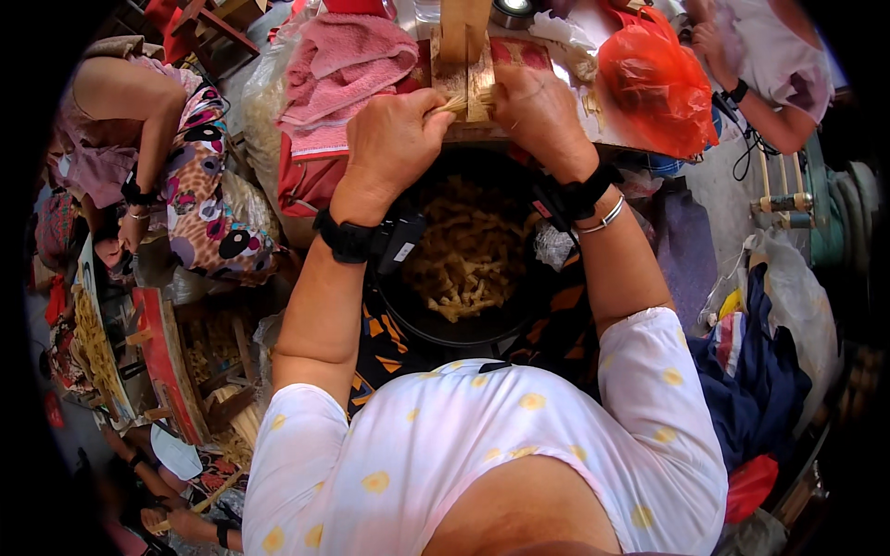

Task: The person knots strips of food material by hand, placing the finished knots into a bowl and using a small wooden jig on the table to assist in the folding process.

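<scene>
My left hand (397, 141) is closed on one end of a short bundle of pale yellow strands (454, 102) at the front of a small wooden bench (565, 132). My right hand (536, 116) is closed at the bundle's other side, its fingertips partly hidden. Between them stands a wooden post (464, 28) on a wooden block. A folded pink towel (338, 60) lies left of the post. Below my hands a round black tub (413, 315) holds many small yellowish knotted pieces (464, 278) between my legs.
A red plastic bag (649, 79) sits at the bench's right. Co-workers are at left (130, 111), lower left (185, 519) and upper right (779, 65). A red board (167, 357) with wooden frames stands at left; dark blue cloth (760, 371) and plastic bags lie at right.
</scene>
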Action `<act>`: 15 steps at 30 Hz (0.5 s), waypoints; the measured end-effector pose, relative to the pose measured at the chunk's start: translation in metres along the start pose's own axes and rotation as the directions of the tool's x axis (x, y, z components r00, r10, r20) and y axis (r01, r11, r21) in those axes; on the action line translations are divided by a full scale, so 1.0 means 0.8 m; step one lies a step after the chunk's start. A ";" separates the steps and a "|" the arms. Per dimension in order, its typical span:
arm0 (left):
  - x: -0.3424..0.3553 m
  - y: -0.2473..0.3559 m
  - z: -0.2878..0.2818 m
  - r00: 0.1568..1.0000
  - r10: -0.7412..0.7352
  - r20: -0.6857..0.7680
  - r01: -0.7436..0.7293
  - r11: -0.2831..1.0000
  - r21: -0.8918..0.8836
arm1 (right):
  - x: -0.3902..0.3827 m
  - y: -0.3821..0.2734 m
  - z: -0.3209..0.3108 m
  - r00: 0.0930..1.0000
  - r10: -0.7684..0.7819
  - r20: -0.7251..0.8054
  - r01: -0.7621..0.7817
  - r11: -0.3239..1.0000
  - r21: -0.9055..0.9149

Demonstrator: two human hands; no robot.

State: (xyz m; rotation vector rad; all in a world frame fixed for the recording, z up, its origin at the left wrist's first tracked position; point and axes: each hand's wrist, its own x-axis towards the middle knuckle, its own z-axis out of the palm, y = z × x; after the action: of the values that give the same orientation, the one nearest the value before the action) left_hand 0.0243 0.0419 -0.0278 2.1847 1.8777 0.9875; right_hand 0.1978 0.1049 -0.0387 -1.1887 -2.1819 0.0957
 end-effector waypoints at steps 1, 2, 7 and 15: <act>-0.002 0.002 -0.005 1.000 0.004 -0.002 -0.004 1.000 0.001 | -0.002 0.008 0.000 1.000 0.000 -0.004 0.000 1.000 -0.001; -0.004 0.004 -0.013 0.998 -0.065 0.016 0.065 0.998 -0.015 | 0.001 0.011 -0.005 0.997 -0.001 -0.084 0.004 1.000 0.031; -0.016 0.016 -0.029 0.989 0.017 0.146 0.002 0.992 -0.129 | -0.001 -0.024 -0.032 0.931 0.236 0.277 -0.311 0.117 0.943; -0.007 0.038 0.000 0.962 -0.174 0.211 0.273 0.664 -0.696 | -0.005 -0.048 -0.025 0.955 0.243 0.168 -0.109 -0.238 0.965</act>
State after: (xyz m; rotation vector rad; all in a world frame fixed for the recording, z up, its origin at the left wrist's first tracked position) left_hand 0.0504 0.0298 -0.0158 1.4600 1.3105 1.2235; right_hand 0.1826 0.0744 -0.0112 -0.3509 -0.9465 1.6179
